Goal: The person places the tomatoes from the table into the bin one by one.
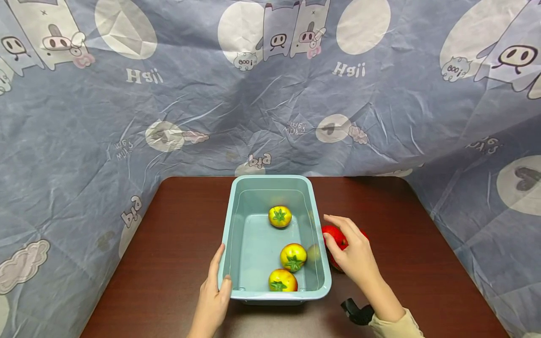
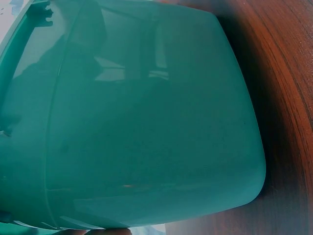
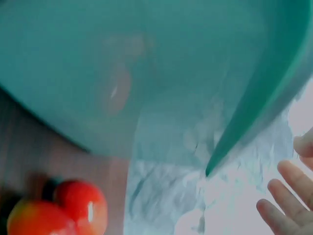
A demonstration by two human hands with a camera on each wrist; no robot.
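A light blue-green plastic basin (image 1: 319, 234) is on the brown table. Inside it are three yellow round fruits with green star-shaped tops: one far back (image 1: 280, 216), another by the right wall (image 1: 293, 257), and the third near the front (image 1: 283, 280). My left hand (image 1: 213, 293) holds the basin's left rim near the front corner, its thumb over the edge. Just outside the right wall, my right hand (image 1: 352, 251) hovers with spread, loosely bent fingers and holds nothing. Beneath it are red round fruits (image 1: 334, 233), partly hidden; the right wrist view shows two of them (image 3: 82, 205).
The dark brown table (image 1: 186, 225) extends on both sides of the basin. A grey-blue printed cloth (image 1: 211, 112) hangs behind it and along both sides. A black wrist mount (image 1: 357, 313) sits by my right wrist, next to a cream sleeve (image 1: 395, 325).
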